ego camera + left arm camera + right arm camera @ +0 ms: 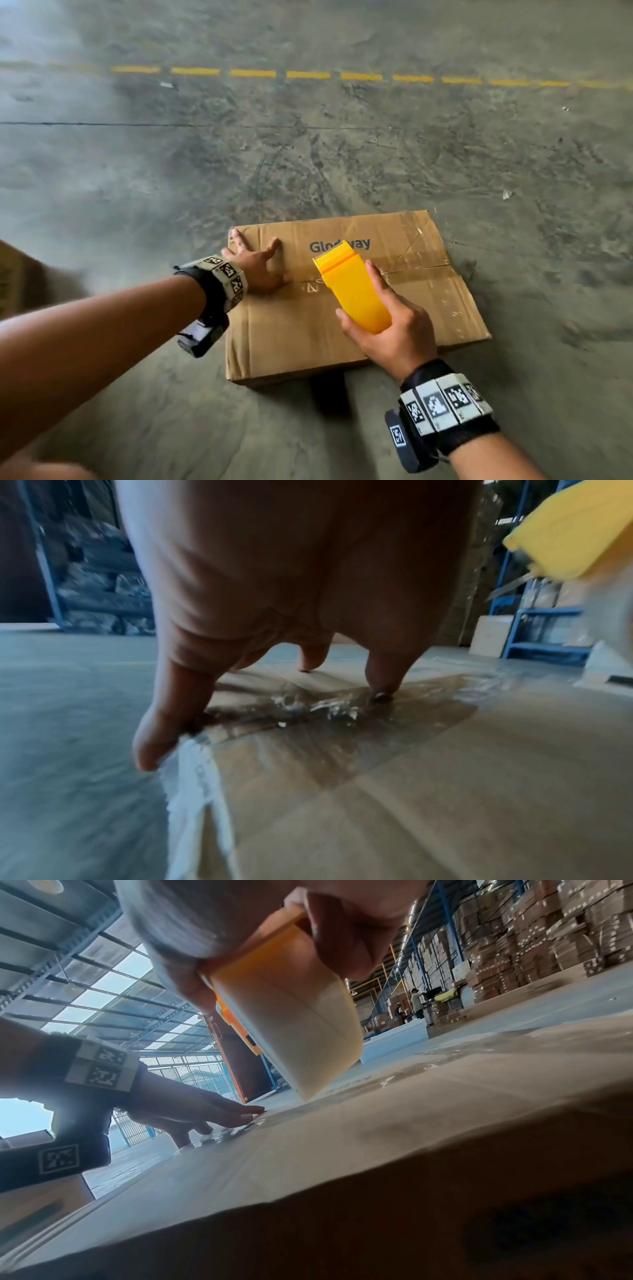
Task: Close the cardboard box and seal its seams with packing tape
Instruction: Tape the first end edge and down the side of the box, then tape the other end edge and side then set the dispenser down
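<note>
- The left hand point(255, 263) lay flat, fingers spread, on the cardboard box point(301, 329) at the taped seam's point(414, 265) left-of-frame end.
- The right hand point(394, 329) gripped the yellow tape dispenser point(352, 291) mid-frame, over the seam, which ran left to right.

The yellow dispenser point(352, 291) hides 2 letters of the box's printed word point(339, 245). The left hand point(274, 588) appears blurred, its top cropped.

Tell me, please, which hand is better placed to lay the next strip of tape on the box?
Probably the right hand: it already grips the yellow tape dispenser just above the taped centre seam. The left hand lies spread flat on the cardboard box, steadying it.
</note>
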